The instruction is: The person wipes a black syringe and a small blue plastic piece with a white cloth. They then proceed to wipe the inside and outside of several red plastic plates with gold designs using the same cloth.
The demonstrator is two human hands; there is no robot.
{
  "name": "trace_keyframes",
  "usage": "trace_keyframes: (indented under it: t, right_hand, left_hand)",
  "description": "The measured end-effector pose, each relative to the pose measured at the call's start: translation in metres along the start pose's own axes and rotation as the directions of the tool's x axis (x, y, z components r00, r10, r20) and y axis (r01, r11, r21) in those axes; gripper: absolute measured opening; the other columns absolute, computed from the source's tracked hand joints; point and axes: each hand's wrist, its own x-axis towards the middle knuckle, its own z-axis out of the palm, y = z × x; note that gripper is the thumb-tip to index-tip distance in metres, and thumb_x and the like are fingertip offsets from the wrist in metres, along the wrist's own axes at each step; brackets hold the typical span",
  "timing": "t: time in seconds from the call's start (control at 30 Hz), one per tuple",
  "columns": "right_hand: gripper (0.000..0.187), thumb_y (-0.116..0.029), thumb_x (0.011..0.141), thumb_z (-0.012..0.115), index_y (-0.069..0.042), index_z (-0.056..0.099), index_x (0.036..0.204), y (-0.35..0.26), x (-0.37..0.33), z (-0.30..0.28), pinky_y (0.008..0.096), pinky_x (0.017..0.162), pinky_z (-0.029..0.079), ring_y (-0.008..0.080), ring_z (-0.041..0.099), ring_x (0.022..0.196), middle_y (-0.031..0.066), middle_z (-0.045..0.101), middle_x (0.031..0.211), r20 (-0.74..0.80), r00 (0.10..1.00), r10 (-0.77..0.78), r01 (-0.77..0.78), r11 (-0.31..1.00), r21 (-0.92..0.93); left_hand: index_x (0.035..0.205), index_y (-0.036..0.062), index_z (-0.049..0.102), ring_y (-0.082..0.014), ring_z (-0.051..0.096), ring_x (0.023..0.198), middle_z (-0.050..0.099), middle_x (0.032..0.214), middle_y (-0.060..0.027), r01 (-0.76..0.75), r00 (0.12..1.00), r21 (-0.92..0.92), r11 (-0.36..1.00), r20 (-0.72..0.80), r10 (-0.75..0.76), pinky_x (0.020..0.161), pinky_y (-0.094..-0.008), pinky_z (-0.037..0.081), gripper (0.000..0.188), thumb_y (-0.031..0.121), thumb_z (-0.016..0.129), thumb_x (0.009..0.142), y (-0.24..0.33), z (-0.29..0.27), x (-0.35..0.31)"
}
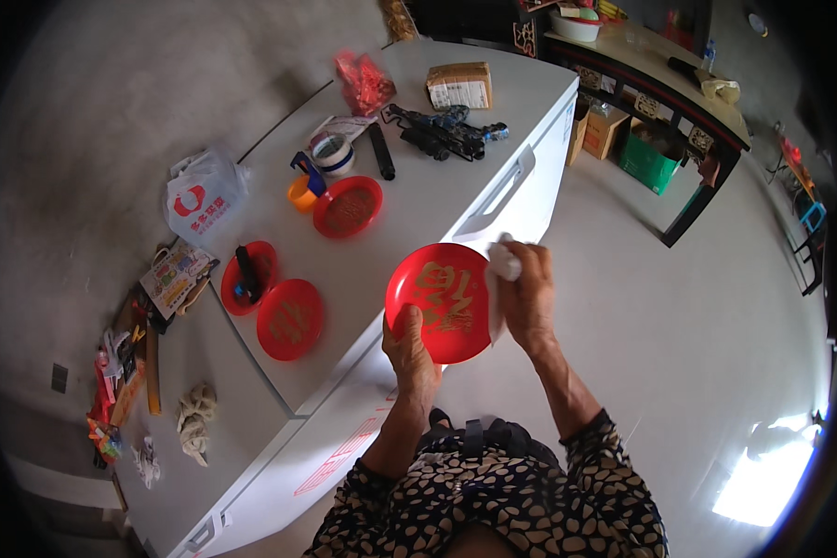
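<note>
left hand (409, 349) gripping near rim of glossy round red plate (442, 299) with gold design | right hand (527, 296) pressing crumpled white cloth (502, 265) on right edge | held beside white chest freezer (409, 232)

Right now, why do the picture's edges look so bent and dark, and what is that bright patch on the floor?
Head view: the fisheye lens bows straight lines, such as the white chest freezer's edge, and darkens the corners. The bright patch at lower right is glare, washed out white. The red plate, held by the left hand and wiped by the right hand, is evenly lit and fairly sharp.
</note>
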Motion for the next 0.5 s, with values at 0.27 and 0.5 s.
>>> trace_keyframes:
  t: [0.27,0.5]
  right_hand:
    - [0.037,-0.022,0.093,0.055,-0.001,0.048,0.123,-0.024,-0.031,0.025,0.0347,0.081,0.049,0.0183,0.059,0.094,0.0122,0.062,0.102,0.128,0.898,0.421,-0.422,0.743,0.520]
    - [0.027,-0.018,0.095,0.049,-0.001,0.053,0.114,-0.019,-0.003,0.031,0.0356,0.076,0.050,0.0207,0.061,0.089,0.0135,0.064,0.094,0.059,0.922,0.382,-0.377,0.853,0.362]
  left_hand:
    - [0.131,0.0069,0.041,-0.0234,0.057,0.108,0.055,0.121,-0.0103,0.102,0.986,-0.122,0.987,0.148,-0.084,0.090,-0.0375,0.053,0.045,0.018,0.059,0.092,0.011,-0.007,0.023]
    - [0.133,0.0058,0.041,-0.0320,0.036,0.129,0.040,0.137,-0.0155,-0.465,0.876,0.455,0.759,0.357,0.323,0.103,-0.0488,0.033,0.060,0.016,0.068,0.080,0.032,-0.018,0.042]
